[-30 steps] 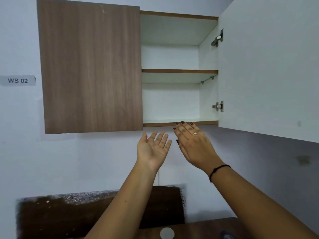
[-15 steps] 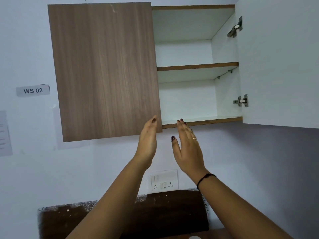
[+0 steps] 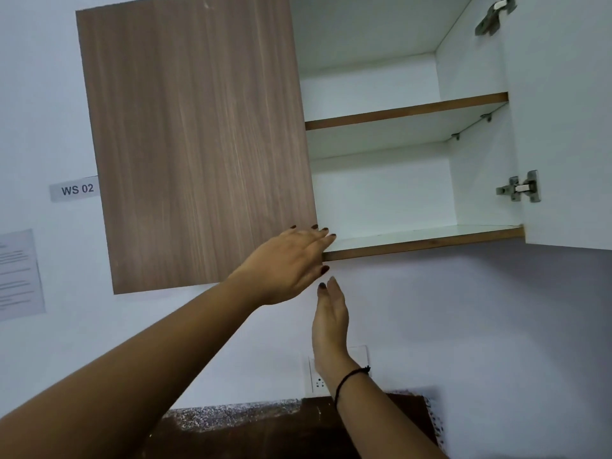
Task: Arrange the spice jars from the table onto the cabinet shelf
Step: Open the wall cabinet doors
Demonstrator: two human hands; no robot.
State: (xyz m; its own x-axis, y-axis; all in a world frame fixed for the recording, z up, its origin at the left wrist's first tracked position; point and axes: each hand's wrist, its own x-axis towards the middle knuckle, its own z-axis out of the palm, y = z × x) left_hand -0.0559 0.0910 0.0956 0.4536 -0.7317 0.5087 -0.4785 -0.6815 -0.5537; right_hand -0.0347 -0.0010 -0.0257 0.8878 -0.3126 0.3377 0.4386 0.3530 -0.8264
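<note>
Left hand (image 3: pixel 288 263) at door (image 3: pixel 198 144); right hand (image 3: pixel 331 323) below

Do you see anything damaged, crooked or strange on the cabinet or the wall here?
Only the dark panel low on the wall: its top edge is ragged and flecked with white, as if chipped. The cabinet looks sound.

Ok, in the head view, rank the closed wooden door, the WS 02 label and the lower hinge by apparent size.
Largest: closed wooden door. Then WS 02 label and lower hinge, about alike, so unranked.
</note>
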